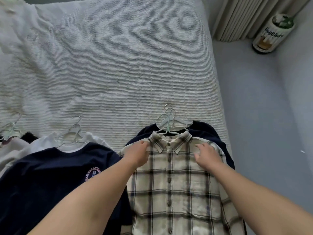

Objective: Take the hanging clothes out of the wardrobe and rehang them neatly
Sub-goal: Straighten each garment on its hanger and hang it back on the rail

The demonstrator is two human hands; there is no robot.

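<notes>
Head view: a bed (118, 56) carries piles of clothes on hangers along its near edge.
Plaid shirt (177, 187): lies buttoned on top of the pile at the bed's near right corner, over a dark garment (211, 131); several hangers (167, 122) stick out at the collar.
Left hand (138, 154): fingers curled, pinching the shirt's shoulder by the collar.
Right hand (207, 155): fingers spread and relaxed, resting on the other shoulder.
Navy T-shirt (50, 175): tops the neighbouring pile, just beside the plaid shirt.
Risk: the bunched hooks could snag, so lifting one shirt may drag the dark garment along.
Risk: an uneven pull could slip a shoulder off its hanger.
</notes>
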